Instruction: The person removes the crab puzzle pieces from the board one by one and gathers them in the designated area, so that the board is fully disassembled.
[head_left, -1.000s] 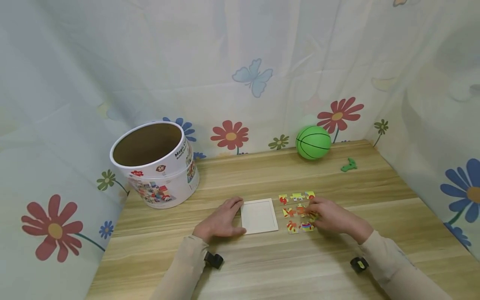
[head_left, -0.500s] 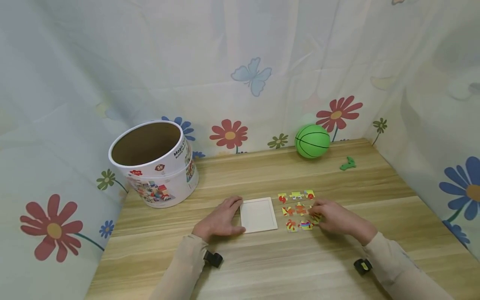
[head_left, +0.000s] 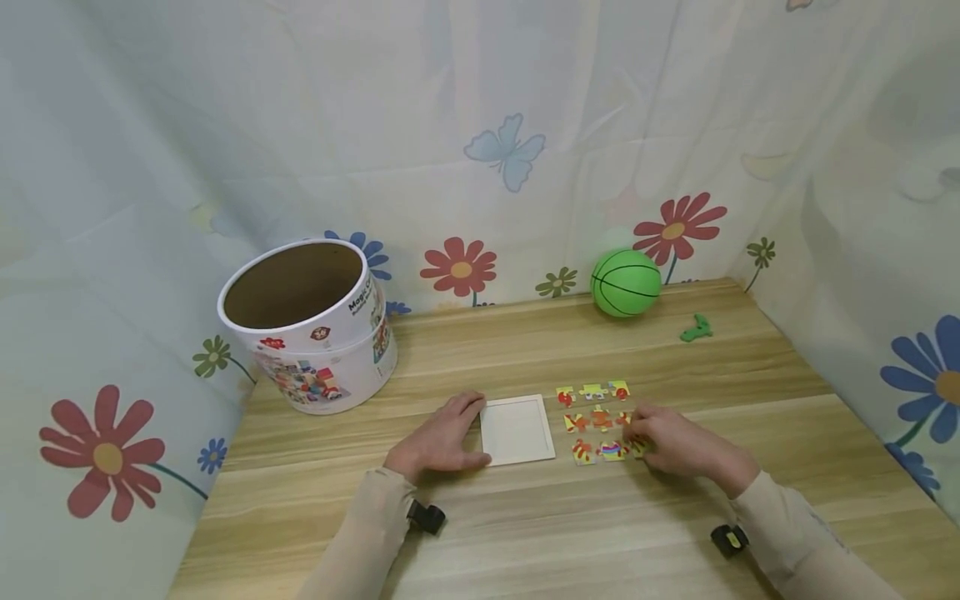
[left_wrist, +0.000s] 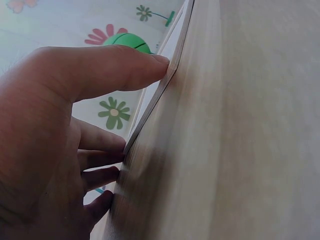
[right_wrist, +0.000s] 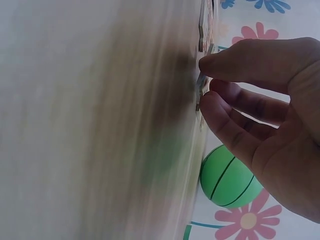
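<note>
My left hand (head_left: 442, 437) lies at the left edge of a shallow white puzzle tray (head_left: 517, 431). In the left wrist view its thumb touches one corner, while the fingertips rest along the edge with the fingers extended. Right of the tray, several jigsaw pieces (head_left: 602, 420) in yellow, red and orange are spread in loose rows. One near piece shows a rainbow (head_left: 612, 450). At the lower right corner of this group, my right hand (head_left: 678, 442) pinches a yellowish jigsaw piece (head_left: 639, 448) low over the table. Its thumb and fingertips partly hide the piece.
A white cylindrical tub (head_left: 315, 367) with printed toys stands at the back left. Toward the back right sit a green ball (head_left: 626, 283) and a small green toy piece (head_left: 697, 328). A flower-printed curtain (head_left: 405, 167) surrounds the wooden table (head_left: 525, 533).
My right hand has shifted slightly right, drawing its piece away from the rainbow piece and exposing more of the middle row's right piece. The left hand and tray have stayed in place.
</note>
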